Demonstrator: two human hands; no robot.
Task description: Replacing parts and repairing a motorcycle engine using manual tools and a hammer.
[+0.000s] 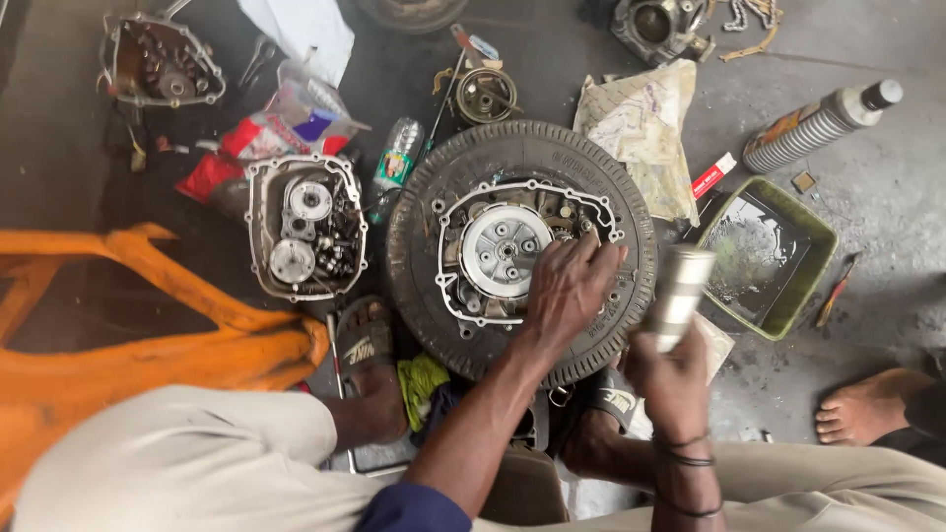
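Now, left hand: left hand (567, 286) lies spread on the engine case (522, 258) inside the tyre (520, 246).
Right hand: right hand (670, 369), grip wrapped round a metal cylinder (680, 294), at the tyre's right edge.
Risk: oily tray (769, 258) sits right of the tyre; a slick cylinder could slip, I'd judge.

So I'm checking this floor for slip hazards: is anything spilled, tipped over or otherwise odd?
Yes. The green tray at right holds dark, dirty liquid, and the concrete beside it looks oil-stained. A ribbed bottle and a clear plastic bottle lie on their sides. The engine case rests inside a tyre, with the left hand on it.
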